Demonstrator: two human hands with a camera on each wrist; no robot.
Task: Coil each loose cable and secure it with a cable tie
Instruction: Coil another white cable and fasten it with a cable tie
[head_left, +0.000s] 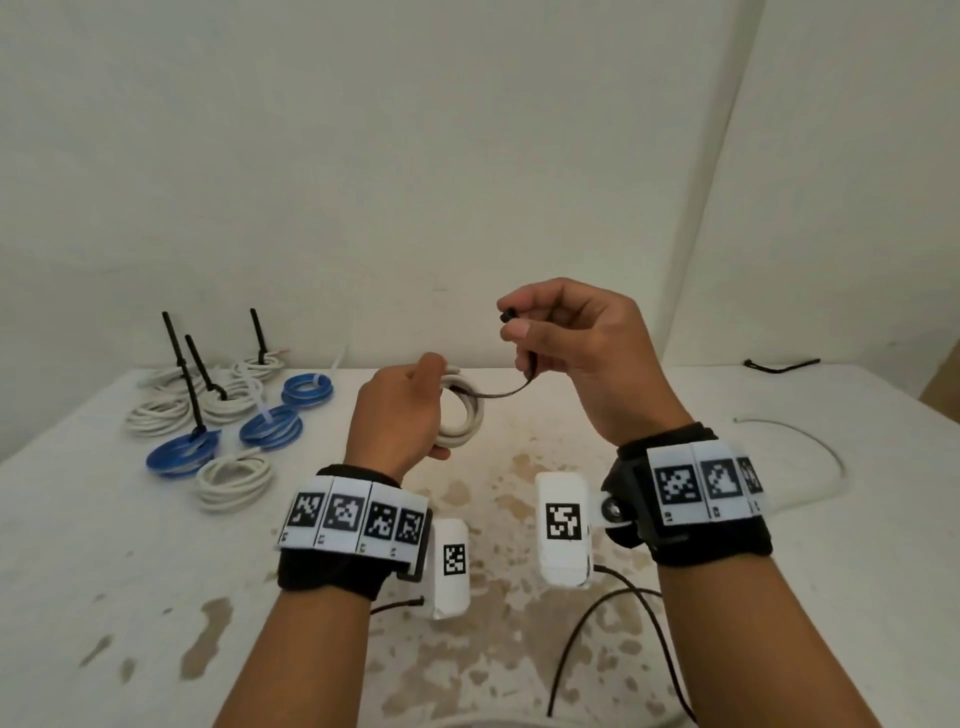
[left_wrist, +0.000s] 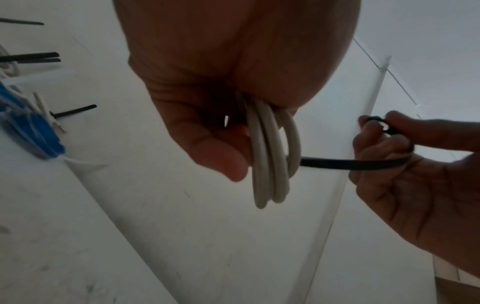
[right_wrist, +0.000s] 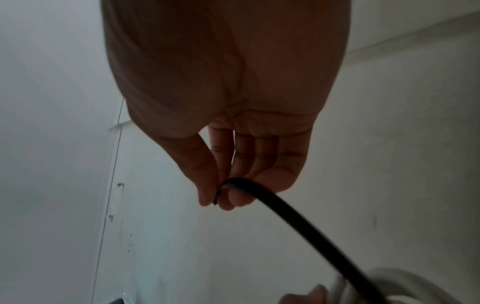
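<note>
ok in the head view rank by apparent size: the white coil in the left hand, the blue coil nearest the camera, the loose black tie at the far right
1. White coiled cable held in the left hand; partly hidden and nearer, so unsure against 2.
2. Blue coiled cable; looks about the same.
3. Loose black cable tie, clearly smallest, though farthest.

Tabletop (head_left: 156, 571): white, with brown stains across the middle and near edge. Plain white wall (head_left: 363, 156) behind it, a corner seam to the right. Cardboard box (head_left: 943, 387) past the tabletop's right edge.
</note>
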